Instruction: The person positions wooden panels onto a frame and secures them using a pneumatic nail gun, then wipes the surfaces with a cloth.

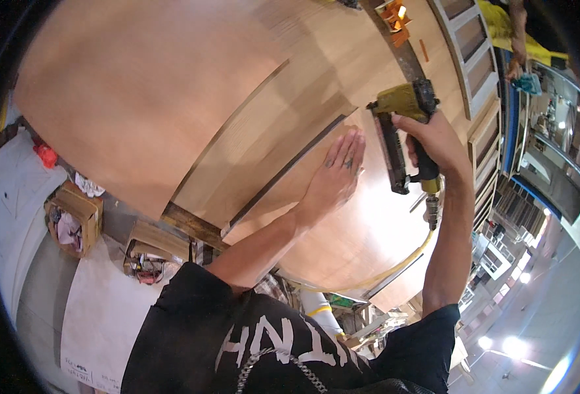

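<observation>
My right hand is wrapped round the grip of a yellow and black pneumatic nail gun. The gun is held over a large light-wood panel, its nose up and to the left. I cannot tell whether the nose touches the wood. A yellow air hose runs from the brass fitting under the grip toward the lower left. My left hand lies flat on the panel with its fingers stretched out and holds nothing. Just beyond its fingertips is a long dark-edged wooden strip.
An orange open box sits at the far side, with a small orange strip nearby. Framed panels line the right. Another person's hand is near a teal cloth. Cardboard boxes stand at the left.
</observation>
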Demonstrator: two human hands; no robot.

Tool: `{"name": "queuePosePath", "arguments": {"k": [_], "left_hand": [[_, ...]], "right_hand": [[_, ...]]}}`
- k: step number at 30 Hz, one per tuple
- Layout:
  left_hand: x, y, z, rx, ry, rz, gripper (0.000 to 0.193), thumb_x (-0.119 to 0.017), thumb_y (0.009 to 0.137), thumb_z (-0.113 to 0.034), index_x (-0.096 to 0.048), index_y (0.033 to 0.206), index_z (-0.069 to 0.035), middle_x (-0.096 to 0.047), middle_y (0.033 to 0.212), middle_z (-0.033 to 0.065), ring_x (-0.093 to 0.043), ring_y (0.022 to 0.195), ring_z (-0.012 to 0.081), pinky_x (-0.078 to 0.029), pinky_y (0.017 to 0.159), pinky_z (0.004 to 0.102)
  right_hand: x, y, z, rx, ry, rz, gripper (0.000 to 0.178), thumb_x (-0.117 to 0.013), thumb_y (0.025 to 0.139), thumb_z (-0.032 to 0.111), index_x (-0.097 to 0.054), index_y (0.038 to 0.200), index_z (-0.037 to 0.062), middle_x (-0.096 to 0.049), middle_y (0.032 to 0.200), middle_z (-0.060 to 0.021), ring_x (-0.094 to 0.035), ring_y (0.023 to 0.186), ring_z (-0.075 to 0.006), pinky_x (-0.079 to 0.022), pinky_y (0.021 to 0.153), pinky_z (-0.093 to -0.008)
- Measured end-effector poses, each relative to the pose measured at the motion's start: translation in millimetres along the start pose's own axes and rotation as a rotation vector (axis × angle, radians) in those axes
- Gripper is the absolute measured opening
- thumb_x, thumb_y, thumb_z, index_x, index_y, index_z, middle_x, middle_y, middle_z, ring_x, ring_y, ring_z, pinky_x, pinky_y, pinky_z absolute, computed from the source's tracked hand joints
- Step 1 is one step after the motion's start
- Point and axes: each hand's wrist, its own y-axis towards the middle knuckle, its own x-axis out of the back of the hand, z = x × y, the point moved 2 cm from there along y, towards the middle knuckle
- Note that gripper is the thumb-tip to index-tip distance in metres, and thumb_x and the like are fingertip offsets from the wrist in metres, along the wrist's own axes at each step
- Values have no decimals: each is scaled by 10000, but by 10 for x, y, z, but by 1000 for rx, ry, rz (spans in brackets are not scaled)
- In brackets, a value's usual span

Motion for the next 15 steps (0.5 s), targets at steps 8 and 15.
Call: {"name": "queuePosePath", "arguments": {"k": [8, 15], "left_hand": [[316, -1448, 175, 157, -213, -101, 504, -547, 811, -108, -526, 1309, -33, -444, 1393, 157, -412, 1297, 312, -291, 1112, 496], [888, -2485, 76, 472, -141, 71, 610, -586, 912, -297, -407, 1386, 43, -318, 1492, 218, -307, 1378, 349, -210, 1152, 457]], "right_hand": [[-288, -271, 76, 115, -302, -205, 342, -700, 819, 345, -603, 799, 18, -524, 529, -30, -514, 422, -131, -396, 420, -293], [-293, -342, -13, 229, -108, -223, 329, -708, 841, 331, -566, 707, 67, -501, 518, -12, -492, 397, -117, -393, 396, -284]]}}
